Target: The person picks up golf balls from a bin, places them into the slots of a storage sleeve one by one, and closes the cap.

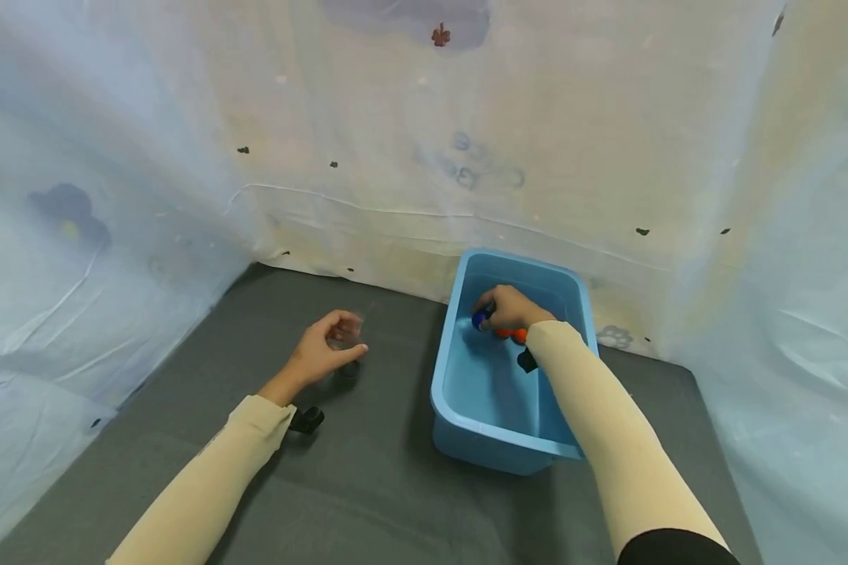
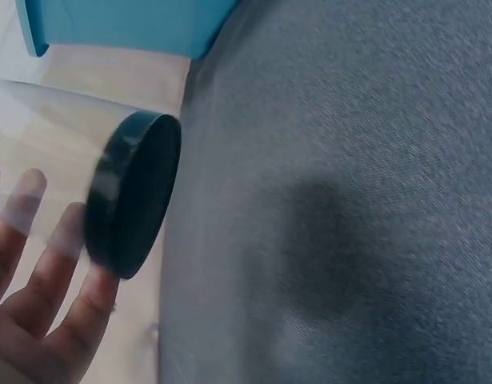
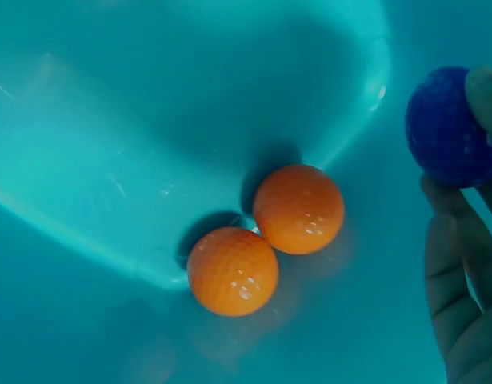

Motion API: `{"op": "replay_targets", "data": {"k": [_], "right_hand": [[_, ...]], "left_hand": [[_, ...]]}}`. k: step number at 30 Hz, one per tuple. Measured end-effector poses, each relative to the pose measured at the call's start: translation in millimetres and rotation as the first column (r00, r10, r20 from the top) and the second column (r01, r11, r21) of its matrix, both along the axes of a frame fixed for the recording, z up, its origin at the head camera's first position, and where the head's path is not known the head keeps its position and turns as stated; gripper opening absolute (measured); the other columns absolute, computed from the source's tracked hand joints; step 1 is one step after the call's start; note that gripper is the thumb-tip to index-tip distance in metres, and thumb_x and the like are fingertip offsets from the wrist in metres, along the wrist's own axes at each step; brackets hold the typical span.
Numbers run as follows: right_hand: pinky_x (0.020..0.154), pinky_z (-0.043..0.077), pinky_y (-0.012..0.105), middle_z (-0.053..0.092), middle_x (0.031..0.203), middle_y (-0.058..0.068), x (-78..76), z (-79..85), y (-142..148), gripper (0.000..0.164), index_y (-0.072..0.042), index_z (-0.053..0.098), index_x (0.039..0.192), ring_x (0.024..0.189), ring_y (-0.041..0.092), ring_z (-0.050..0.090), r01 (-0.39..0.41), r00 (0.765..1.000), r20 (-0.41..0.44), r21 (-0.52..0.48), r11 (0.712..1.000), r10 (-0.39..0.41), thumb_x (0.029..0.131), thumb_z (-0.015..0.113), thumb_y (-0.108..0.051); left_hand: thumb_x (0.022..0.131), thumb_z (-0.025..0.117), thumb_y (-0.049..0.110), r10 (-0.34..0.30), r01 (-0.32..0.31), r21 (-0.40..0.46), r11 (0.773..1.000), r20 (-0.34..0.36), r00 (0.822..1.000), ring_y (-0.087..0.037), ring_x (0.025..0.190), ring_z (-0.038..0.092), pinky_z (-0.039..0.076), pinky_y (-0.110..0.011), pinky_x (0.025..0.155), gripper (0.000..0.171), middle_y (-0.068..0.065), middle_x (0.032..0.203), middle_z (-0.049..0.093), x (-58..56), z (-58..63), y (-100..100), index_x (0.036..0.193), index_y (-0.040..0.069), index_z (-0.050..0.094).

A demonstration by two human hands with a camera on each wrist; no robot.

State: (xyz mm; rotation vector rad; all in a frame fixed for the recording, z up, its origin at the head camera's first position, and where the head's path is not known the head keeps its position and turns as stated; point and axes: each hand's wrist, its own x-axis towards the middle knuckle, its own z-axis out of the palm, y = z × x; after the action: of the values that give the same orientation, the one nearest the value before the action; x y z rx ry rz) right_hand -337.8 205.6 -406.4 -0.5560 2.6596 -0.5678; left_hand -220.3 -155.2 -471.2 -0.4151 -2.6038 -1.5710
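My left hand (image 1: 321, 349) holds a clear cylindrical container (image 2: 50, 144) with a dark, flat round end (image 2: 138, 196), above the grey surface left of the bin. In the left wrist view its fingers lie along the see-through wall. Inside the light blue plastic bin (image 1: 480, 424), my right hand (image 1: 512, 308) pinches a dark blue golf ball (image 3: 446, 132) between thumb and fingers. Two orange golf balls (image 3: 233, 272) lie side by side on the bin floor, close to its wall; my right hand partly covers them in the head view.
A dark grey cloth surface (image 1: 367, 486) spreads under the bin and both arms. Pale patterned curtains (image 1: 396, 118) hang behind it and on both sides. The bin's raised rim (image 1: 459, 420) surrounds my right hand. Black straps with small devices (image 1: 307, 421) sit at the wrists.
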Motion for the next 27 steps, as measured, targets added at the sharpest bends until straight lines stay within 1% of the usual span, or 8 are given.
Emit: {"op": "replay_targets", "data": {"k": [3,5,9,13,16,19,23,27], "right_hand": [[0.092,0.053,0.046,0.065,0.122,0.011,0.1,9.0,0.2,0.036,-0.013,0.069,0.119,0.107,0.028,0.062,-0.013,1.000,-0.016,-0.021,1.000,0.012,0.084,0.074,-0.017],[0.093,0.052,0.045,0.066,0.120,0.010,0.4,14.1,0.6,0.036,-0.012,0.069,0.119,0.106,0.027,0.062,-0.023,0.999,-0.035,-0.030,0.999,0.022,0.084,0.074,-0.018],[0.090,0.054,0.042,0.066,0.119,0.010,2.6,21.1,2.7,0.037,-0.011,0.068,0.120,0.103,0.026,0.063,-0.047,0.997,-0.059,-0.039,0.998,0.044,0.084,0.074,-0.019],[0.090,0.054,0.044,0.064,0.122,0.012,7.5,28.4,3.3,0.038,-0.012,0.067,0.122,0.103,0.028,0.064,-0.056,0.996,-0.073,-0.043,0.998,0.052,0.085,0.073,-0.019],[0.090,0.054,0.046,0.064,0.123,0.012,12.8,36.0,3.5,0.037,-0.013,0.067,0.121,0.104,0.029,0.063,-0.053,0.996,-0.081,-0.058,0.997,0.048,0.085,0.073,-0.019],[0.090,0.054,0.046,0.064,0.122,0.011,18.0,43.6,4.6,0.036,-0.014,0.068,0.120,0.105,0.029,0.063,-0.051,0.995,-0.094,-0.070,0.996,0.045,0.085,0.072,-0.020],[0.088,0.055,0.044,0.065,0.121,0.010,24.3,52.8,6.5,0.034,-0.015,0.068,0.119,0.104,0.029,0.064,-0.053,0.992,-0.123,-0.092,0.994,0.041,0.085,0.073,-0.021],[0.086,0.056,0.043,0.066,0.119,0.010,31.1,62.5,6.9,0.035,-0.013,0.068,0.118,0.102,0.028,0.065,-0.053,0.987,-0.157,-0.127,0.991,0.033,0.084,0.074,-0.022]], "left_hand": [[0.086,0.073,0.017,0.007,-0.008,-0.007,1.000,-0.029,1.000,-0.032,0.099,0.061,0.051,-0.049,0.084,0.045,-0.016,0.116,0.061,-2.6,4.5,3.2,0.126,0.007,0.055],[0.086,0.073,0.014,0.009,-0.009,-0.009,1.000,-0.042,0.999,-0.033,0.096,0.061,0.051,-0.049,0.083,0.045,-0.017,0.115,0.061,-3.1,8.6,5.4,0.126,0.004,0.055],[0.085,0.073,0.016,-0.005,0.005,0.006,1.000,-0.039,0.999,-0.031,0.093,0.063,0.054,-0.041,0.081,0.045,-0.017,0.115,0.059,-3.0,14.7,7.6,0.126,0.008,0.056],[0.084,0.075,0.020,-0.034,0.036,0.038,0.999,-0.051,0.998,-0.026,0.090,0.065,0.057,-0.033,0.078,0.045,-0.015,0.115,0.057,-3.8,18.3,7.3,0.125,0.013,0.057],[0.084,0.075,0.022,-0.058,0.062,0.059,0.996,-0.075,0.996,-0.025,0.088,0.065,0.057,-0.031,0.076,0.046,-0.015,0.114,0.057,-4.6,21.8,7.8,0.125,0.011,0.057],[0.084,0.075,0.023,-0.070,0.076,0.057,0.995,-0.086,0.994,-0.023,0.087,0.066,0.057,-0.030,0.075,0.045,-0.013,0.115,0.058,-5.6,24.8,8.8,0.124,0.012,0.058],[0.084,0.075,0.022,-0.074,0.077,0.039,0.996,-0.084,0.994,-0.021,0.087,0.066,0.057,-0.028,0.074,0.043,-0.009,0.114,0.059,-5.7,27.4,10.0,0.124,0.015,0.059],[0.084,0.075,0.021,-0.077,0.080,0.035,0.996,-0.084,0.993,-0.021,0.086,0.066,0.056,-0.027,0.074,0.043,-0.009,0.112,0.060,-5.6,29.7,11.2,0.124,0.014,0.059]]}}
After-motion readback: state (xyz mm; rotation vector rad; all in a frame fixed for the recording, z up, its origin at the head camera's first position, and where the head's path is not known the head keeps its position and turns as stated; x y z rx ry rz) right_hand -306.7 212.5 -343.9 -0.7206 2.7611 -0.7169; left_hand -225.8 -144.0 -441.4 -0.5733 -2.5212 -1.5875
